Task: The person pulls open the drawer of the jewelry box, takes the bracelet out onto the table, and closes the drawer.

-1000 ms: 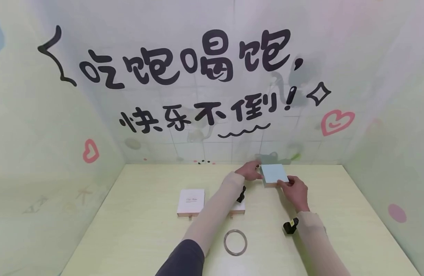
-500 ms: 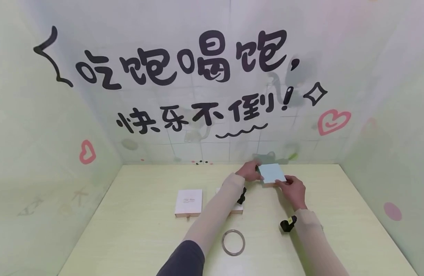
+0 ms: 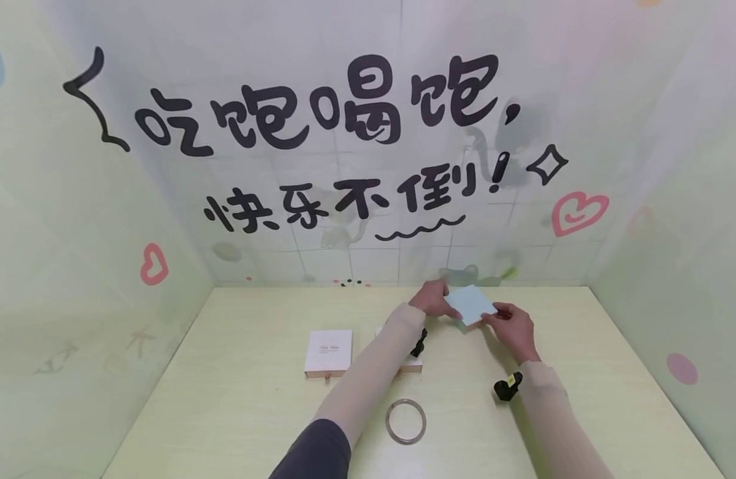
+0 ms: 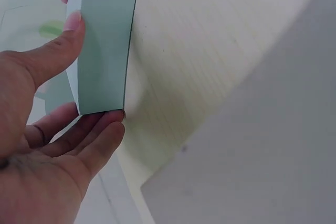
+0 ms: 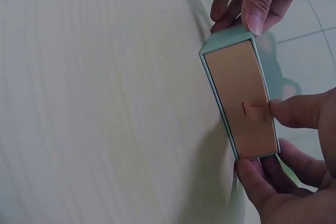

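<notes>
A pale blue drawer box (image 3: 471, 304) with a copper-pink drawer front (image 5: 231, 87) is held between both hands near the back of the table. My left hand (image 3: 430, 298) grips its left end, the thumb on the top edge and the fingers curled under the far side in the left wrist view. At the opposite end my right hand (image 3: 514, 330) pinches it, thumb at the upper edge beside the small slot in the drawer front. The drawer sits flush in its sleeve. In the right wrist view the box is tilted, with its shadow on the table.
A white drawer box (image 3: 328, 349) with printed lettering lies left of my left forearm. Another white box (image 3: 413, 364) is partly hidden behind that sleeve. A grey bangle (image 3: 406, 442) lies nearer the front. A printed wall hanging (image 3: 368, 259) borders the table's back edge.
The pale blue box has turned between the two hands, so its corner now points more toward the front. Both hands keep their hold; the white boxes and bangle have stayed put.
</notes>
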`<move>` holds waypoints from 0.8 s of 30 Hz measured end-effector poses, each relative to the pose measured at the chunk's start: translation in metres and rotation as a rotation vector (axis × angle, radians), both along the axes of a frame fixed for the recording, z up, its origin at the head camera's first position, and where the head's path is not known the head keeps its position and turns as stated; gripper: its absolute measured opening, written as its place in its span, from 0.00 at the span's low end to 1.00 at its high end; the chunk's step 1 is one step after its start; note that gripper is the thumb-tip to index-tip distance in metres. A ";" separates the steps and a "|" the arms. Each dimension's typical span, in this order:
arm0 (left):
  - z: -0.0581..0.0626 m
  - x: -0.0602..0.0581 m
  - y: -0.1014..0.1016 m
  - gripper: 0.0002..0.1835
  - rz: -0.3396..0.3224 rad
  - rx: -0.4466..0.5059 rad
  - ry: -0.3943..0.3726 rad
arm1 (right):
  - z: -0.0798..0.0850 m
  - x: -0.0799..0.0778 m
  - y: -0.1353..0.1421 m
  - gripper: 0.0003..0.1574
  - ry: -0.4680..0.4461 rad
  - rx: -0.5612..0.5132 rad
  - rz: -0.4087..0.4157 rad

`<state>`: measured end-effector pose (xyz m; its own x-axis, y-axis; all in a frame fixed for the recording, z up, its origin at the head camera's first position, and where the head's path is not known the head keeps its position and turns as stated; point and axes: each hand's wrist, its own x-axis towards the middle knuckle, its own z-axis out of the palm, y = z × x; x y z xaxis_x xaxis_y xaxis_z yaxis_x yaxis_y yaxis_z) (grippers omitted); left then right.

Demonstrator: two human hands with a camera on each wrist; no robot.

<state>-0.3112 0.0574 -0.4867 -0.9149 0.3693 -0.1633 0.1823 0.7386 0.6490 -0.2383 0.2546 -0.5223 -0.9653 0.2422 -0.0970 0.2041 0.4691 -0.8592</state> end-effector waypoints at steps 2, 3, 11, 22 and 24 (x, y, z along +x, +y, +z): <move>0.001 0.003 0.000 0.29 0.014 -0.010 -0.003 | -0.001 -0.001 0.002 0.34 0.005 0.010 0.032; 0.001 0.004 0.000 0.29 0.021 -0.014 -0.005 | -0.001 -0.001 0.004 0.34 0.009 0.013 0.048; -0.001 0.017 -0.001 0.25 0.016 -0.044 0.010 | -0.002 -0.001 0.016 0.33 0.015 0.040 0.171; 0.001 0.043 0.005 0.24 0.034 -0.140 0.046 | -0.001 -0.004 0.024 0.30 0.024 0.091 0.302; 0.003 0.048 0.005 0.24 0.058 -0.138 0.040 | 0.001 -0.005 0.024 0.30 0.032 0.088 0.327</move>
<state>-0.2635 0.0623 -0.4841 -0.9407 0.2924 -0.1718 0.1606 0.8303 0.5336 -0.2428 0.2788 -0.5218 -0.9955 -0.0744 -0.0580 0.0044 0.5777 -0.8162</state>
